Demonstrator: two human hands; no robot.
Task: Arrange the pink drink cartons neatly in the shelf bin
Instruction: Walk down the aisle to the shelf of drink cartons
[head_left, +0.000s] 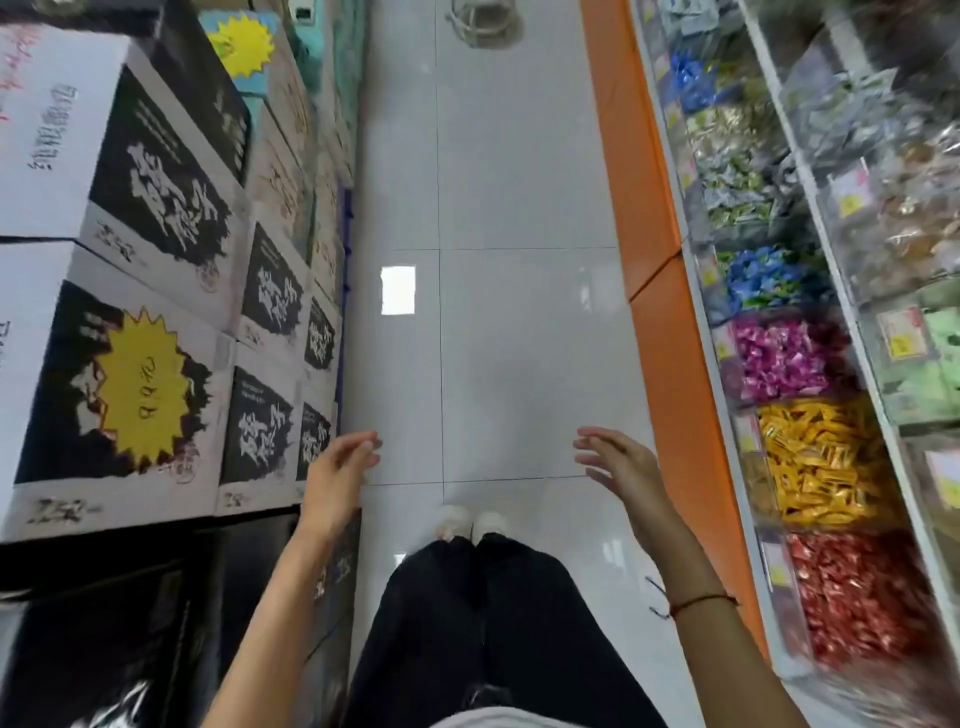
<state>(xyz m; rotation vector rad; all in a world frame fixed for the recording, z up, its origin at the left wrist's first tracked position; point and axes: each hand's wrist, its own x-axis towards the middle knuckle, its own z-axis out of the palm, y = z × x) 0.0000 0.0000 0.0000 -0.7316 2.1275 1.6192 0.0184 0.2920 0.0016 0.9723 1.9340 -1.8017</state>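
Pink drink cartons: cannot be told apart anywhere in the head view; the nearest pink stock is a shelf bin of pink-wrapped sweets (779, 358) at 3 o'clock, and its contents look like small wrappers, not cartons.

Left hand (340, 467): at 7 o'clock, over the floor, grip loose, fingers relaxed and slightly bent, holding nothing.

Right hand (621, 462): at 5 o'clock, level with the left, fingers spread and straight, grip slack and bare. A thin red cord bracelet (701, 603) circles its wrist.

Floor (519, 312): glossy pale grey tile, running from 6 to 12 o'clock between the two hands.

Boxes (156, 260): white-and-black printed cartons stacked at 9 o'clock, one bearing a yellow starburst price tag (143, 384).

Shelf bins, 1 to 4 o'clock: blue sweets (769, 280), yellow sachets (815, 462), red sweets (857, 592), each in its own compartment above an orange base panel (634, 171).

Shoes (470, 519): pale, side by side at 6 o'clock, below black trousers (493, 623).
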